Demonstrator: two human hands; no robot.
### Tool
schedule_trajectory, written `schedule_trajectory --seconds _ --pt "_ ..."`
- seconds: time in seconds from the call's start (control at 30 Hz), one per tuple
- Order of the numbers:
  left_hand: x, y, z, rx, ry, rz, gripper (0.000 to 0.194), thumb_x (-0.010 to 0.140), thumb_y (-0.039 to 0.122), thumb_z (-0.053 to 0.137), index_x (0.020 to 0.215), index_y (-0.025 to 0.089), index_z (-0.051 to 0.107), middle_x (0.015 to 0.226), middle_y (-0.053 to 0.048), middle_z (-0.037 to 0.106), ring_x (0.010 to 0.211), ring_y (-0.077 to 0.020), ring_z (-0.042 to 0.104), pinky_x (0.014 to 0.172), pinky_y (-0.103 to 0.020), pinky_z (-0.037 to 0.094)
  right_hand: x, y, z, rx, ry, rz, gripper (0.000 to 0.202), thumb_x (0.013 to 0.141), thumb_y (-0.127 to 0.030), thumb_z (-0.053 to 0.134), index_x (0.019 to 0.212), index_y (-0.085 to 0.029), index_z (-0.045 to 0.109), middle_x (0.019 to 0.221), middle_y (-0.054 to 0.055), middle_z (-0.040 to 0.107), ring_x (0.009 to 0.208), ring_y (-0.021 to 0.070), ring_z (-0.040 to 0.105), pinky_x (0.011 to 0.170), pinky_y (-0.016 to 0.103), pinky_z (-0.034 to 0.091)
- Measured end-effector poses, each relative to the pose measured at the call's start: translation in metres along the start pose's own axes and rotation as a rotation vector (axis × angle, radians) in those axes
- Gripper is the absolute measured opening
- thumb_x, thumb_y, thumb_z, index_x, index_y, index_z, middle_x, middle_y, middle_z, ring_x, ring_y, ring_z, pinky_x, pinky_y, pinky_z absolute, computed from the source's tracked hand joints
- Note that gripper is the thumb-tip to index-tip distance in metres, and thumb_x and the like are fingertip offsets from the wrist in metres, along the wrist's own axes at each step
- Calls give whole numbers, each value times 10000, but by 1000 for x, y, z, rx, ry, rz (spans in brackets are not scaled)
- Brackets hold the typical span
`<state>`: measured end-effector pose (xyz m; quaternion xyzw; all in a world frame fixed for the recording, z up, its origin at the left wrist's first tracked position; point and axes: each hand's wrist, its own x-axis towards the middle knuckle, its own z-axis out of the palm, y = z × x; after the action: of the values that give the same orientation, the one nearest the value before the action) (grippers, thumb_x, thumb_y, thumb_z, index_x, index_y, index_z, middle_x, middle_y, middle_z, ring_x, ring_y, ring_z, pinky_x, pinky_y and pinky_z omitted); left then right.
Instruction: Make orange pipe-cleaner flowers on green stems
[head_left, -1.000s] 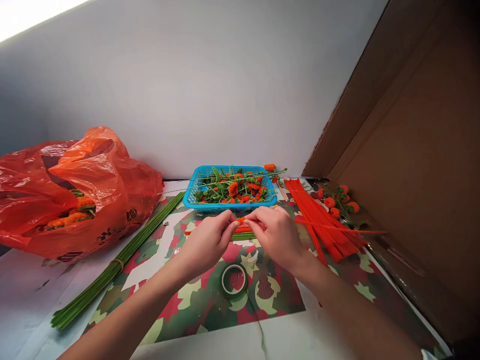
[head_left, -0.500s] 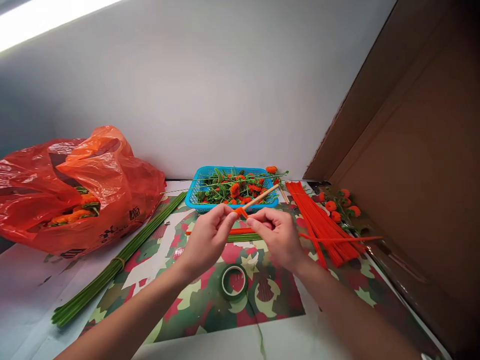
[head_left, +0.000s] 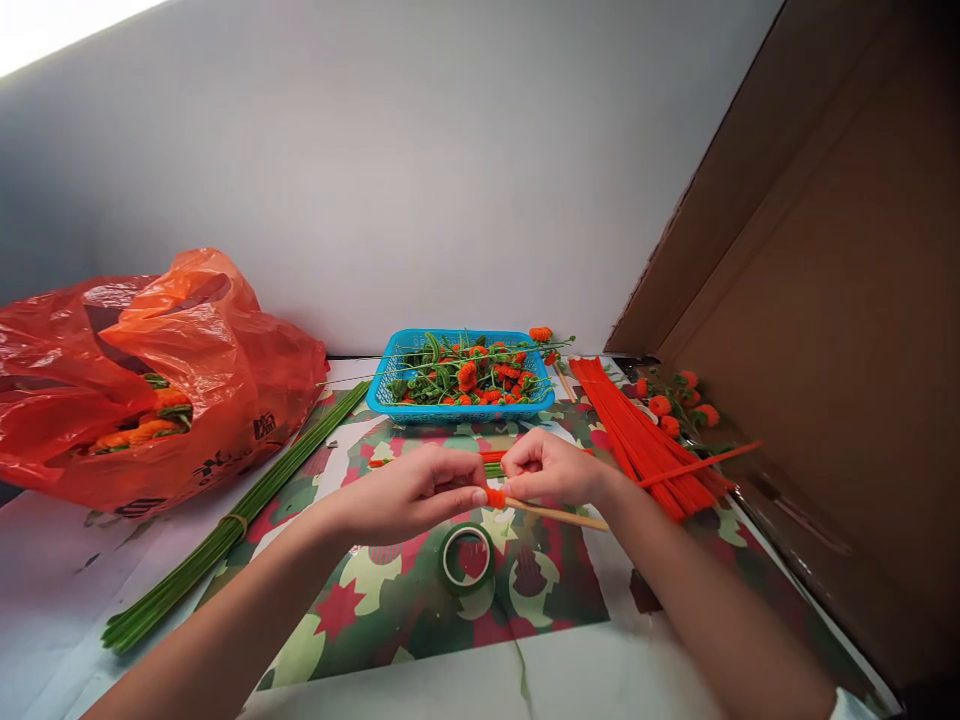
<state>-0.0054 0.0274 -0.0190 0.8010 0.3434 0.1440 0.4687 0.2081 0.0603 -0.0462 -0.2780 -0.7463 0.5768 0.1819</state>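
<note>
A thin wooden stick (head_left: pixel 562 515) slants down to the right, with an orange fuzzy strip (head_left: pixel 496 497) coiled round its left end. My left hand (head_left: pixel 424 490) pinches the coil and the stick's end from the left. Just right of the coil, my right hand (head_left: pixel 551 468) is closed on the orange strip, whose long free end stretches out to the right past the wrist. Below the hands lies a roll of green tape (head_left: pixel 466 558). Orange and green strips (head_left: pixel 495 458) lie behind the fingers, partly hidden.
A blue basket (head_left: pixel 459 412) holds orange flowers and green stems. On the left are an orange plastic bag (head_left: pixel 247 375) and a bundle of green stems (head_left: pixel 247 520). Orange strips (head_left: pixel 637 430), several flowers (head_left: pixel 671 405) and a cardboard panel (head_left: pixel 825 300) are at the right.
Both hands have moved down, nearer the tape roll. The stick has swung from pointing up and right to pointing down and right, and the orange strip is now coiled more compactly.
</note>
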Motion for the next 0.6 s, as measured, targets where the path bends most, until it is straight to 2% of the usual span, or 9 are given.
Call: schedule_trajectory --seconds 0.23,0.47,0.6 --pt "-1 0 0 317 134 -19 301 924 346 403 659 210 352 571 51 318 527 -118 255 486 -272 202 -1 -4 8 -221 217 44 321 783 -276 566 530 -181 391 504 -76 297 489 66 256 438 218 187" --pt "-1 -7 0 421 189 -87 266 925 337 386 687 217 391 573 39 382 529 -134 315 488 -271 218 0 -8 16 -479 361 -35 298 819 -214 501 554 -184 369 535 -66 332 515 77 303 470 223 203" --pt "1 -8 1 456 269 -116 259 920 337 391 690 220 402 552 45 380 509 -137 315 489 -275 211 -1 -15 23 -721 431 -93 293 836 -209 503 568 -180 388 545 -60 391 522 83 342 508 238 211"
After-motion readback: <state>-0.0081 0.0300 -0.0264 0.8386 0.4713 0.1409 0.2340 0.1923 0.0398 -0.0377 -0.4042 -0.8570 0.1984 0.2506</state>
